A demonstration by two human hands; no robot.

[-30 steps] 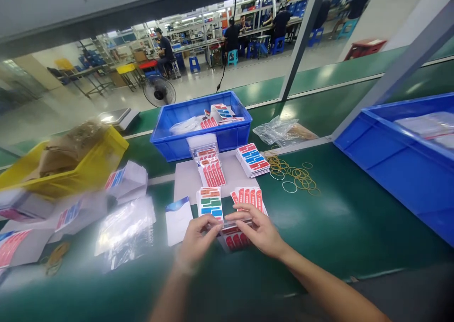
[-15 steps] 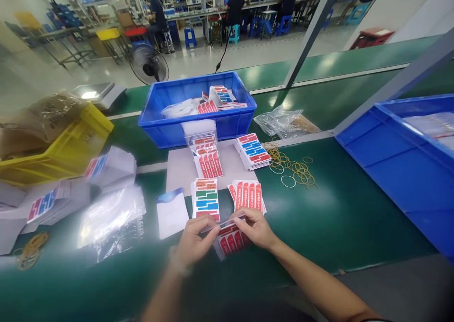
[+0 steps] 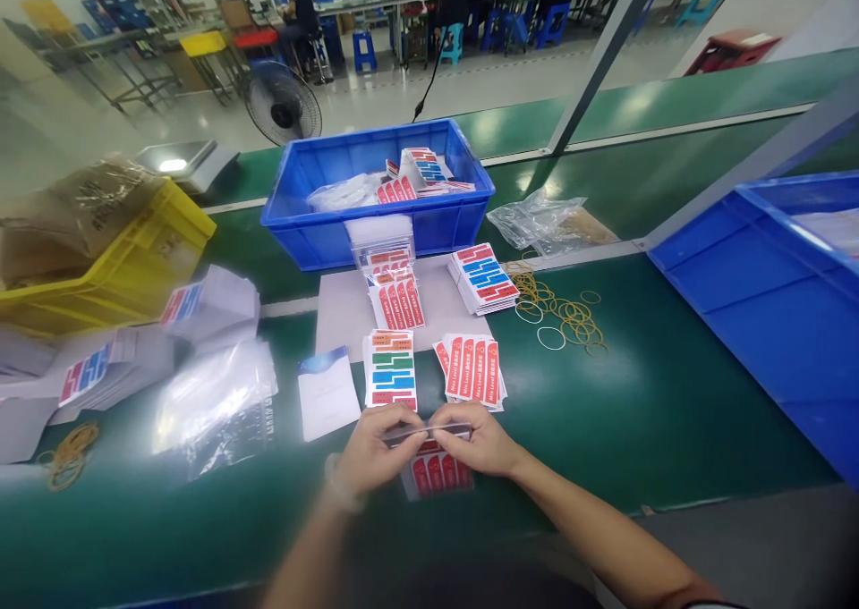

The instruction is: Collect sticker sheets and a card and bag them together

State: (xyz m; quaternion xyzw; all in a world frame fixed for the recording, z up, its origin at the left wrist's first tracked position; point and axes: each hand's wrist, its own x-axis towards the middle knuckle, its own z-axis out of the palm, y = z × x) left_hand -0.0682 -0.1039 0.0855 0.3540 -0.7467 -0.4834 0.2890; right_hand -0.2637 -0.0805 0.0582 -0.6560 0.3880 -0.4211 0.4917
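Observation:
Both my left hand (image 3: 381, 452) and my right hand (image 3: 480, 444) pinch the top edge of a clear plastic bag (image 3: 439, 477), thumbs close together at its middle. Red label cards show through the bag, which hangs low over the green bench. Just beyond my left fingers lies a stack of cards with orange, green and blue labels (image 3: 392, 367). Past my right hand sits a fanned stack of red-striped label cards (image 3: 473, 369). A white leaflet with a blue top (image 3: 327, 399) rests left of these. Farther back are filled bags (image 3: 395, 296) and a red-and-blue card stack (image 3: 483, 278).
A blue bin (image 3: 382, 229) holding cards stands behind the stacks. Rubber bands (image 3: 570, 314) lie to the right, near another blue bin (image 3: 758, 278). On the left are empty clear bags (image 3: 218, 412), paper stacks (image 3: 121, 376) and a yellow bin (image 3: 134, 251). A metal post (image 3: 604, 54) rises behind.
My hands have drawn level along the bag's top edge, which now looks folded over between the fingers. The view has tilted slightly downward.

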